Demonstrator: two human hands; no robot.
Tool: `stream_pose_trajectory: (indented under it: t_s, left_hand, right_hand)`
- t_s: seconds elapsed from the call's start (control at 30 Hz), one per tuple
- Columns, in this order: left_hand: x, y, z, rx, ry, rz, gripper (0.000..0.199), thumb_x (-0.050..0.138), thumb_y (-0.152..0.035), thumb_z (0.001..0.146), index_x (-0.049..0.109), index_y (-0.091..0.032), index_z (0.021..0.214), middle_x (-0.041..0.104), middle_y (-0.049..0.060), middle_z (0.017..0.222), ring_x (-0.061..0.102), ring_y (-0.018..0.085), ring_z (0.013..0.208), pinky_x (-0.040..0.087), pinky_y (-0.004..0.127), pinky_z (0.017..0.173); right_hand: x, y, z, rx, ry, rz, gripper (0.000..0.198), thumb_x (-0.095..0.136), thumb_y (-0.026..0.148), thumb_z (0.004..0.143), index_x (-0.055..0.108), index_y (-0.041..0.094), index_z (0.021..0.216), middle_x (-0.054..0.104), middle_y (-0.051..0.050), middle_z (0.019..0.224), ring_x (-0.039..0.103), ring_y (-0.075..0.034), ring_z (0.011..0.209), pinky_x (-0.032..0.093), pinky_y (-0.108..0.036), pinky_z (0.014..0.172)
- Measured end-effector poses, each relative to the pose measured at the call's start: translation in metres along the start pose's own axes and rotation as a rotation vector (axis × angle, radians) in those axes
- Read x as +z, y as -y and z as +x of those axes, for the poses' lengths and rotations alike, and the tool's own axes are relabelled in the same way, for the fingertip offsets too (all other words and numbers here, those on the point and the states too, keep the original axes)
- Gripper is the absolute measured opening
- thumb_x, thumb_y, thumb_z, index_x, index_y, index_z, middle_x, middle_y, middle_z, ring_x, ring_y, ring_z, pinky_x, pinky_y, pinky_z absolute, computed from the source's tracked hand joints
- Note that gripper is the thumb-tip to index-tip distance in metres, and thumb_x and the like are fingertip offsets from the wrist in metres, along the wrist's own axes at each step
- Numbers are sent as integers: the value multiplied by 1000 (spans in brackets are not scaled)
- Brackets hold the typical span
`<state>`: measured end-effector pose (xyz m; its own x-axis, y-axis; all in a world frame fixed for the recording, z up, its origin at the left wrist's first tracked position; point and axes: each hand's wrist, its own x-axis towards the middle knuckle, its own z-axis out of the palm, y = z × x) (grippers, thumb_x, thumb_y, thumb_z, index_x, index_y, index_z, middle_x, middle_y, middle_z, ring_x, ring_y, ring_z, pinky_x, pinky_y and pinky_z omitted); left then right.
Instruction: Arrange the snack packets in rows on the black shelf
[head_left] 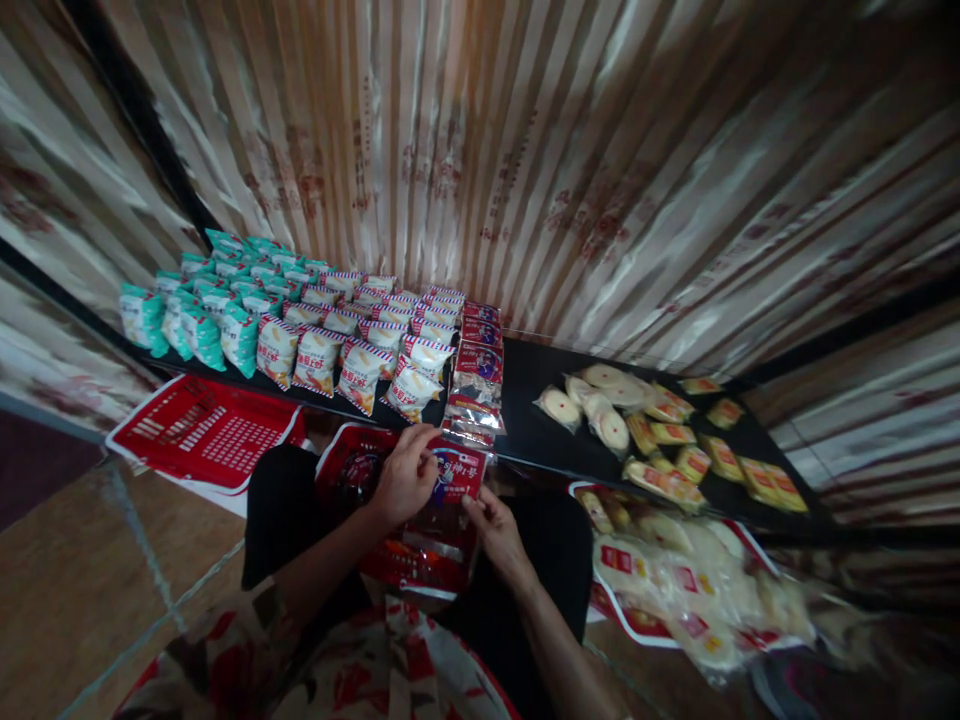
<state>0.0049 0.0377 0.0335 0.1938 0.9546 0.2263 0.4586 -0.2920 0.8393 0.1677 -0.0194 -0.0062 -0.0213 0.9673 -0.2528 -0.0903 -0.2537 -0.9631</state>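
A red-and-blue snack packet (457,468) with white lettering and a see-through lower part is held over my lap. My left hand (405,478) has curled fingers at the packet's upper left edge. At its right edge, my right hand (496,535) pinches it between thumb and fingers. Beneath both hands a red plastic basket (341,440) rests on my lap, with dark shiny packets inside. Just ahead, a column of similar red packets (480,360) lies overlapping on the black bench (525,400).
White snack bags (360,375) and teal bags (201,335) stand in rows on the bench's left. Round pale packs (607,425) and yellow packs (724,457) lie rightward. A red basket (217,430) sits left; a filled one (645,640) sits right. A striped curtain (465,150) hangs behind.
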Motion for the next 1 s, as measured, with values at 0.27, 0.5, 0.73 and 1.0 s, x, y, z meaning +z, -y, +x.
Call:
stream_pose_trajectory:
  t_s: [0.27,0.5,0.73,1.0]
  left_hand:
    - [13,-24,-32,186,-37,73,28,43,-19,84,59,-19,107,58,9,113,55,20,106,46,36,94]
    - [43,-41,-43,173,171,-50,60,57,-31,78,37,-17,133,46,14,133,41,26,125,37,46,105]
    - [61,-46,-30,-165,107,-388,45,51,-23,79,45,-18,123,55,11,124,52,22,115,40,40,101]
    - [44,-56,5,-557,167,-1095,41,63,-32,69,55,-17,106,68,8,95,66,22,84,52,33,76]
  right_hand:
    - [-18,34,-7,-137,-252,16,40,65,51,69,66,17,91,70,-5,83,62,-19,72,50,-31,68]
    - [-15,52,-14,-198,-425,-44,36,66,50,69,68,18,85,70,-4,85,61,-17,71,51,-28,66]
    - [-14,64,-24,-227,-283,-140,41,60,51,74,67,21,100,69,-8,99,64,-23,92,51,-35,83]
    - [-37,42,5,-227,-627,-162,57,59,53,73,54,19,119,63,-10,113,60,-22,99,51,-34,81]
